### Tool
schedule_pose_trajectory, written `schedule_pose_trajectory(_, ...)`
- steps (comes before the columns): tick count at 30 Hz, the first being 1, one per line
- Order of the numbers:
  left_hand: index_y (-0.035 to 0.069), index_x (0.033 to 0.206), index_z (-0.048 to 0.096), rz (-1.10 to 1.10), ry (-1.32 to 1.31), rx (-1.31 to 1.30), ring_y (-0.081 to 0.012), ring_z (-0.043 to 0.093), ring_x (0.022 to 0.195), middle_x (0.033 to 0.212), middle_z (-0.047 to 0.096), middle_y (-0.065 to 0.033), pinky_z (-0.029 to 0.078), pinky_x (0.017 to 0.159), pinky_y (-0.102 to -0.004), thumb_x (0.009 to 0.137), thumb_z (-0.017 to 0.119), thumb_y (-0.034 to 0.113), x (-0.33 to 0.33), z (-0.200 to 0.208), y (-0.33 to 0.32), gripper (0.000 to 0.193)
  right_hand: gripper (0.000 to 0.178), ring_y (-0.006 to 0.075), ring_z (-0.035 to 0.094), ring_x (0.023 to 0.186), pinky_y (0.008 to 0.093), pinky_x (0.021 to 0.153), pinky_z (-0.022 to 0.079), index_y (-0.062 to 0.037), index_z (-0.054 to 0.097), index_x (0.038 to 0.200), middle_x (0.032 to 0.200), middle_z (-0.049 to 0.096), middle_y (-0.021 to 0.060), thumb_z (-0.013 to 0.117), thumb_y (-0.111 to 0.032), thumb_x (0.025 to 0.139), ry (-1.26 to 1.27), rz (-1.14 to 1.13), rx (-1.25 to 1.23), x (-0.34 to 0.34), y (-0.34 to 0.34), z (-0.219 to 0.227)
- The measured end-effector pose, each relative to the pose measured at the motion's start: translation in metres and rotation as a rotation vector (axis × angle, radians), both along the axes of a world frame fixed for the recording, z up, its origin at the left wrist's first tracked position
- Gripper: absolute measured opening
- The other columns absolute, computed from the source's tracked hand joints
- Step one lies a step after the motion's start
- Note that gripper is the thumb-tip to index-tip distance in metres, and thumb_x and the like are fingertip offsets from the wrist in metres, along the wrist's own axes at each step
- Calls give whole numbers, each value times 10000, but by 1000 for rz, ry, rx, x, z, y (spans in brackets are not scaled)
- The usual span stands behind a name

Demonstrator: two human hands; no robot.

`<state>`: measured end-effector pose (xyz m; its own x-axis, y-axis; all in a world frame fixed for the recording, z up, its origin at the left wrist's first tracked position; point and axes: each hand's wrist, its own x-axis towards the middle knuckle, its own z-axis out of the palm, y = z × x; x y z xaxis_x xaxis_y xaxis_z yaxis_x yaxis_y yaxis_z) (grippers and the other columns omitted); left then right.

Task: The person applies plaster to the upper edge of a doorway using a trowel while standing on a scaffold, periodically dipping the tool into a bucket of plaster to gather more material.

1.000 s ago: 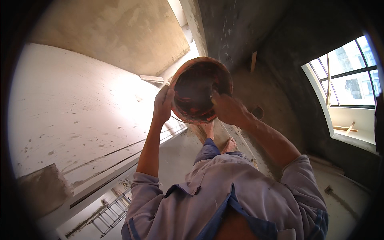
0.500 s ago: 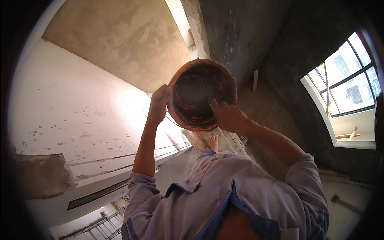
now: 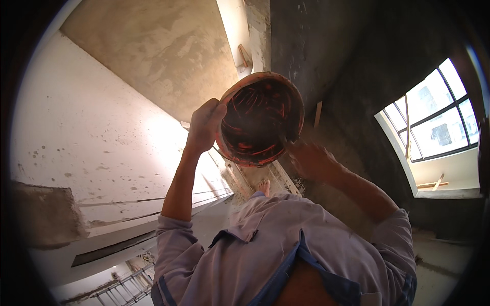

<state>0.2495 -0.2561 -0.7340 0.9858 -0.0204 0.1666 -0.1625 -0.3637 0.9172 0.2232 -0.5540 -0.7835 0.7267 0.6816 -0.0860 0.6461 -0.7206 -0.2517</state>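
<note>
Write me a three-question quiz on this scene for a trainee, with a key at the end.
1. Multiple choice: which edge of the reddish bucket, as pictured, does the left hand grip? A) right B) left C) top
2. True or false: the right hand is at the bucket's upper-left rim.
3. Fill in: below the bucket, a bare ____ shows.

Key: 1. B. 2. False; the right hand is by the lower-right rim. 3. Foot.

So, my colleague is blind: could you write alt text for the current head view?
A person's left hand grips a round, reddish bucket with a dark, streaked inside; the blurred right hand is at its lower right edge. A spotted white wall is left, a black-framed glass window right.
</note>
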Motion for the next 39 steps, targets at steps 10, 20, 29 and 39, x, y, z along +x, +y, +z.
schedule_pose_trajectory(10,27,768,509,-61,20,-31,-77,418,594,622,436,11,364,549,-272,1000,524,298,26,4,5,358,559,399,676,835,506,699,557,-44,364,1419,1013,611,236,553,-166,908,18,-107,-54,19,13,7)
schedule_pose_trajectory(20,35,779,532,-134,-12,-99,-66,416,564,614,457,18,353,542,-267,1005,511,294,57,10,4,344,570,391,680,856,496,693,570,-47,353,1427,1002,615,228,543,-156,901,2,-181,-94,31,18,33)
schedule_pose_trajectory(29,22,788,540,-118,50,41,-69,412,594,640,455,11,367,564,-263,1002,513,282,41,22,-20,338,541,375,696,834,469,691,584,-43,382,1407,985,640,214,527,-159,898,21,-187,-165,32,9,57)
schedule_pose_trajectory(39,23,800,549,-49,51,10,-68,403,594,629,434,21,367,560,-265,1008,523,316,9,22,-29,361,528,384,691,849,468,700,584,-88,428,1393,1015,644,205,557,-140,884,-20,-93,0,-1,-23,64)
